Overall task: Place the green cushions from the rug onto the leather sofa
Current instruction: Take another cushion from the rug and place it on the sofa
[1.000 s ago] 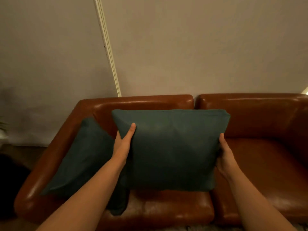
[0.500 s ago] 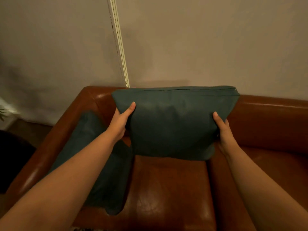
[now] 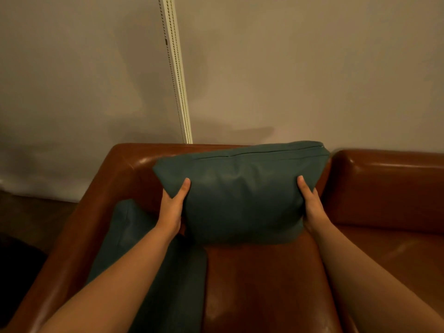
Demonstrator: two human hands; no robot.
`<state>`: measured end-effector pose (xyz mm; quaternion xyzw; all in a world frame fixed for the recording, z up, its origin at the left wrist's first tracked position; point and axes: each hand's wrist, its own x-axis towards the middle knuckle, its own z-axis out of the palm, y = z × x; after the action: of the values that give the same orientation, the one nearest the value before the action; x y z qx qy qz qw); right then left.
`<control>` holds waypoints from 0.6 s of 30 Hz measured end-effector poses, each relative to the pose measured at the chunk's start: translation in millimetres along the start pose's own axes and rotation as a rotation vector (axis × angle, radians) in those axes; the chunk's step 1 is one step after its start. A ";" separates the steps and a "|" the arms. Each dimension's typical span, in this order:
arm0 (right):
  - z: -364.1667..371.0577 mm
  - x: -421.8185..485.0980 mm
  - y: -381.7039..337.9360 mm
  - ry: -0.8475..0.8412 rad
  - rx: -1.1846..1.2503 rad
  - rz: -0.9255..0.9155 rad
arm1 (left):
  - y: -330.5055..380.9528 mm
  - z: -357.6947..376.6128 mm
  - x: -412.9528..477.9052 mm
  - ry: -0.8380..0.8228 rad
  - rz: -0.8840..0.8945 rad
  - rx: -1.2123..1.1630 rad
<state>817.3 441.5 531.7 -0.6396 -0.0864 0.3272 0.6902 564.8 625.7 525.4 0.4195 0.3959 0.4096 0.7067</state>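
A green cushion (image 3: 242,195) stands upright against the backrest of the brown leather sofa (image 3: 262,284), its lower edge on the left seat. My left hand (image 3: 173,207) grips its left side, thumb on the front face. My right hand (image 3: 311,205) grips its right side the same way. A second green cushion (image 3: 134,239) leans in the sofa's left corner against the armrest, partly hidden behind my left forearm.
The sofa's right seat and backrest (image 3: 389,188) lie to the right. A plain wall rises behind, with a pale vertical strip and bead cords (image 3: 176,68) running down to the backrest. Dark floor (image 3: 28,227) shows at the left.
Both hands have carried the cushion away from me and down, from in front of the backrest to resting against it on the seat. The view has moved closer over the sofa.
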 end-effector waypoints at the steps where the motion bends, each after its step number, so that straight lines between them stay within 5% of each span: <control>1: 3.4 6.2 6.9 0.009 -0.005 0.024 | -6.4 -3.8 6.1 0.002 -0.018 0.004; 11: 23.6 49.3 63.0 -0.001 -0.015 0.196 | -61.8 -26.8 42.1 0.141 -0.080 0.179; 18: 13.4 60.8 92.6 0.074 -0.020 0.291 | -78.5 -24.1 65.4 0.086 -0.121 0.309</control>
<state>825.4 483.8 428.7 -0.6639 0.0296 0.3990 0.6318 585.3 667.2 431.2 0.4809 0.5086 0.3182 0.6395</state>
